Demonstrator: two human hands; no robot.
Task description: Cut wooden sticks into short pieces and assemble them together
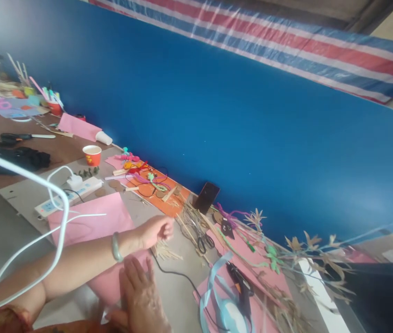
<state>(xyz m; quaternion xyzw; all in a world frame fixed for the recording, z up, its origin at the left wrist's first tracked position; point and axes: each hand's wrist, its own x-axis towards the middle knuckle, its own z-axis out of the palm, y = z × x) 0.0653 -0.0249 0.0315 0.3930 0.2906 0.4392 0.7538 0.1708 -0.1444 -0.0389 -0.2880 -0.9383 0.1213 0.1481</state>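
Observation:
My left hand (158, 231) reaches in from the left, a pale bangle (116, 247) on its wrist. Its fingers are curled, and whatever may be inside them is hidden. Thin pale wooden slivers (166, 251) lie just below it. My right hand (144, 296) rests on the lower part of a pink paper sheet (108, 215), fingers stretched out and pointing up. The left forearm crosses over this sheet. Scissors (203, 240) and a dark phone (207, 197) leaning on the blue panel are beyond my left hand.
A white cable (65, 217) loops across the left foreground, near a power strip (71, 196). A glue gun (240, 282) and light-blue ribbon (213, 286) lie at right with dried stems. A paper cup (92, 156) stands farther left. The blue panel (217, 106) bounds the back.

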